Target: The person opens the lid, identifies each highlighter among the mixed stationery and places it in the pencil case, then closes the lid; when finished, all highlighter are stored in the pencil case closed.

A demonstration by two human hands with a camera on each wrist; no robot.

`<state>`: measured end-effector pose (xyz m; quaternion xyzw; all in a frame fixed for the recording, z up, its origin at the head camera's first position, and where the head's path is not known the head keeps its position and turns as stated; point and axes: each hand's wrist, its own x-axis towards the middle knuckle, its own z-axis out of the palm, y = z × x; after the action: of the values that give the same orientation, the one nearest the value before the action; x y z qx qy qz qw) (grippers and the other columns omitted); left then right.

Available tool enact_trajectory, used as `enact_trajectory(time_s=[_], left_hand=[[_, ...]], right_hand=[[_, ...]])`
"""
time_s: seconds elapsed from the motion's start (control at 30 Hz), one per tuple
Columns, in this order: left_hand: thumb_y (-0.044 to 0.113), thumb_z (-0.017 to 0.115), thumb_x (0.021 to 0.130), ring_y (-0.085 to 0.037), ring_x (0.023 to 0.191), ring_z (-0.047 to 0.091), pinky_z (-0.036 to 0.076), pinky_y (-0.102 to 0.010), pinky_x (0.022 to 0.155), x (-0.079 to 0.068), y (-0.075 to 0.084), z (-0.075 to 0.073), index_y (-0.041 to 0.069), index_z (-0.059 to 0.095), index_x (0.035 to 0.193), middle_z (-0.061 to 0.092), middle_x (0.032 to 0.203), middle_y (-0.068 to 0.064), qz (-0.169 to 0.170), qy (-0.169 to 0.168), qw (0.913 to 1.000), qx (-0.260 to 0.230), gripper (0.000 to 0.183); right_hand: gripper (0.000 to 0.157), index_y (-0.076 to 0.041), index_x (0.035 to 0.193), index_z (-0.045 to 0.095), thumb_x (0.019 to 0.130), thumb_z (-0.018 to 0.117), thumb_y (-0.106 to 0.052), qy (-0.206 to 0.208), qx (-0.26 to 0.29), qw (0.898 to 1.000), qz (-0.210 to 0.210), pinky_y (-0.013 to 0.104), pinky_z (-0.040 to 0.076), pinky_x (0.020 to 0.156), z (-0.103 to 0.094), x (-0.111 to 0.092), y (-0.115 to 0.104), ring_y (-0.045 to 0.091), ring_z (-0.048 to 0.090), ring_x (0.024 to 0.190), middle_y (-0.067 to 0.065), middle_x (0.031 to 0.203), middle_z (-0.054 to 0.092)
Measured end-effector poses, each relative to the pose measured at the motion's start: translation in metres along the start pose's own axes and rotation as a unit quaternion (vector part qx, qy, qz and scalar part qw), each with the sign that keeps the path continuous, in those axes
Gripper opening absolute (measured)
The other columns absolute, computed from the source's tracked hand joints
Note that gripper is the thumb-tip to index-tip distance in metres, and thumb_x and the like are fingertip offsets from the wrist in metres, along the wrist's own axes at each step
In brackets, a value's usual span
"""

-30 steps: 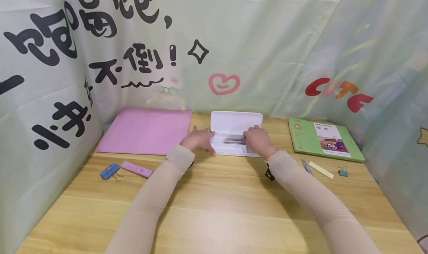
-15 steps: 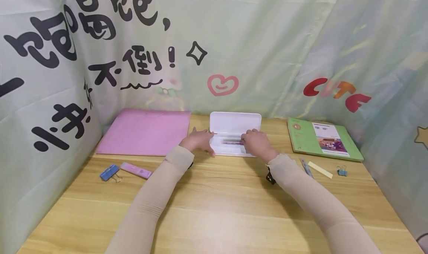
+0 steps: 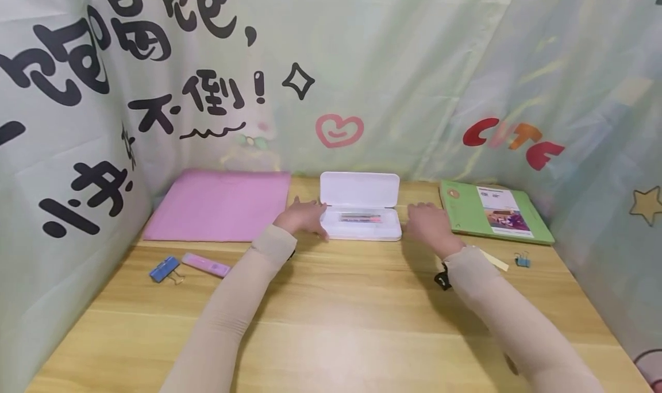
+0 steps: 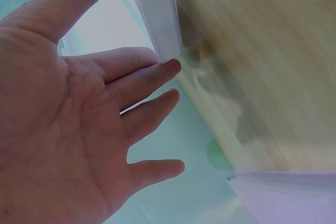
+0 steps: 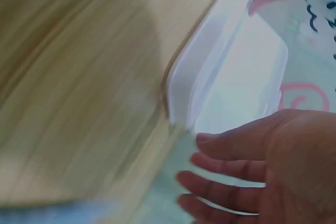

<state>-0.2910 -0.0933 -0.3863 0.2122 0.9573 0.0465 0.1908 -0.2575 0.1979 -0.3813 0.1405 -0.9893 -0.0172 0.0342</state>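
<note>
In the head view a white pencil case (image 3: 359, 231) stands with its lid (image 3: 359, 190) raised at the back of the table. Several slim pens (image 3: 360, 218) lie inside it, too small to make out singly. My left hand (image 3: 301, 216) rests at the case's left end; in the left wrist view its fingers (image 4: 149, 119) are spread and straight, the case's white end (image 4: 160, 19) touching the fingertips. To the right of the case is my right hand (image 3: 431, 227), apart from it and holding nothing; the right wrist view shows its fingers (image 5: 226, 192) loosely extended.
On the left lie a pink folder (image 3: 222, 206), a blue binder clip (image 3: 164, 268) and a pink tube-like item (image 3: 206, 264). A green book (image 3: 496, 212), a pale yellow strip (image 3: 495, 260) and a small teal binder clip (image 3: 523, 259) lie right. A printed curtain (image 3: 403, 94) encloses the table.
My right hand has come out of the pencil case and moved right, leaving the pens lying inside. The left hand has stayed at the case's left end. The head view has shifted slightly.
</note>
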Motion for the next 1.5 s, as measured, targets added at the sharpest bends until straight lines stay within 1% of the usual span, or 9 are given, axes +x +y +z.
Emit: enact_trajectory(time_s=[0.2, 0.33, 0.57, 0.77, 0.93, 1.03, 1.23, 1.37, 1.5], left_hand=[[0.054, 0.064, 0.066, -0.024, 0.129, 0.011, -0.004, -0.056, 0.098, -0.002, 0.001, -0.002, 0.01, 0.019, 0.139, 0.019, 0.141, -0.006, 0.006, -0.002, 1.0, 0.0, 0.097], [0.053, 0.065, 0.066, -0.023, 0.129, 0.011, -0.004, -0.055, 0.098, -0.002, 0.001, -0.002, 0.011, 0.019, 0.139, 0.02, 0.141, -0.006, 0.004, -0.003, 1.0, -0.004, 0.096], [0.053, 0.064, 0.067, -0.022, 0.129, 0.012, -0.003, -0.056, 0.098, -0.001, 0.0, -0.002, 0.012, 0.018, 0.139, 0.022, 0.141, -0.004, 0.003, 0.001, 1.0, 0.002, 0.095], [0.053, 0.064, 0.067, -0.021, 0.13, 0.011, -0.004, -0.056, 0.098, -0.002, 0.001, -0.004, 0.013, 0.017, 0.139, 0.02, 0.141, -0.004, 0.0, -0.006, 1.0, 0.002, 0.095], [0.053, 0.064, 0.067, -0.02, 0.129, 0.01, -0.004, -0.055, 0.098, -0.002, 0.0, -0.003, 0.014, 0.016, 0.139, 0.02, 0.141, -0.003, -0.004, -0.007, 1.0, 0.0, 0.096], [0.054, 0.064, 0.066, -0.02, 0.13, 0.01, -0.004, -0.055, 0.098, -0.001, 0.0, -0.002, 0.014, 0.017, 0.14, 0.02, 0.141, -0.002, -0.005, -0.006, 1.0, -0.001, 0.096], [0.054, 0.064, 0.066, -0.019, 0.13, 0.011, -0.003, -0.055, 0.098, -0.001, -0.001, 0.0, 0.015, 0.017, 0.14, 0.02, 0.141, 0.0, -0.005, -0.003, 1.0, 0.001, 0.096], [0.053, 0.065, 0.067, -0.02, 0.13, 0.011, -0.004, -0.055, 0.098, -0.001, -0.001, -0.001, 0.015, 0.017, 0.139, 0.02, 0.141, -0.001, -0.003, -0.003, 1.0, -0.006, 0.095], [0.052, 0.064, 0.067, -0.021, 0.13, 0.011, -0.005, -0.055, 0.098, -0.003, 0.0, -0.002, 0.015, 0.018, 0.139, 0.02, 0.141, -0.002, -0.001, -0.001, 0.9999, -0.01, 0.093]], right_hand=[[0.015, -0.002, 0.074, 0.058, 0.081, 0.05, -0.013, -0.066, 0.007, 0.997, 0.035, 0.04, 0.04, 0.04, -0.003, -0.025, 0.024, 0.025, 0.049, 0.055, 0.009, 0.064, 0.051], [0.016, -0.004, 0.071, 0.057, 0.08, 0.044, -0.009, -0.079, 0.015, 0.995, 0.051, 0.042, 0.039, 0.04, -0.001, -0.039, 0.032, 0.026, 0.05, 0.055, 0.01, 0.064, 0.052], [0.034, -0.006, 0.064, 0.054, 0.09, 0.037, -0.022, -0.095, 0.037, 0.992, 0.08, 0.04, 0.038, 0.041, 0.001, -0.051, 0.033, 0.024, 0.049, 0.055, 0.008, 0.061, 0.051], [0.011, 0.0, 0.082, 0.053, 0.081, 0.047, -0.01, -0.094, 0.05, 0.991, 0.083, 0.038, 0.036, 0.038, 0.003, -0.056, 0.032, 0.024, 0.049, 0.057, 0.011, 0.067, 0.051], [0.016, 0.002, 0.089, 0.052, 0.077, 0.051, -0.01, -0.08, 0.04, 0.993, 0.075, 0.039, 0.037, 0.039, 0.008, -0.061, 0.032, 0.024, 0.05, 0.058, 0.012, 0.069, 0.051], [0.016, 0.002, 0.084, 0.054, 0.076, 0.053, -0.012, -0.069, 0.03, 0.994, 0.075, 0.039, 0.037, 0.038, 0.011, -0.063, 0.03, 0.024, 0.049, 0.056, 0.011, 0.067, 0.05], [0.018, 0.0, 0.065, 0.054, 0.075, 0.054, -0.015, -0.044, 0.007, 0.996, 0.073, 0.04, 0.036, 0.039, 0.014, -0.068, 0.028, 0.026, 0.045, 0.055, 0.012, 0.066, 0.044], [0.019, -0.001, 0.062, 0.05, 0.074, 0.053, -0.016, -0.023, 0.016, 0.997, 0.077, 0.041, 0.034, 0.038, 0.012, -0.067, 0.027, 0.028, 0.045, 0.057, 0.013, 0.066, 0.044], [0.022, -0.005, 0.061, 0.048, 0.077, 0.052, -0.019, -0.008, 0.022, 0.998, 0.065, 0.038, 0.032, 0.034, 0.002, -0.059, 0.024, 0.025, 0.044, 0.05, 0.008, 0.057, 0.045]])
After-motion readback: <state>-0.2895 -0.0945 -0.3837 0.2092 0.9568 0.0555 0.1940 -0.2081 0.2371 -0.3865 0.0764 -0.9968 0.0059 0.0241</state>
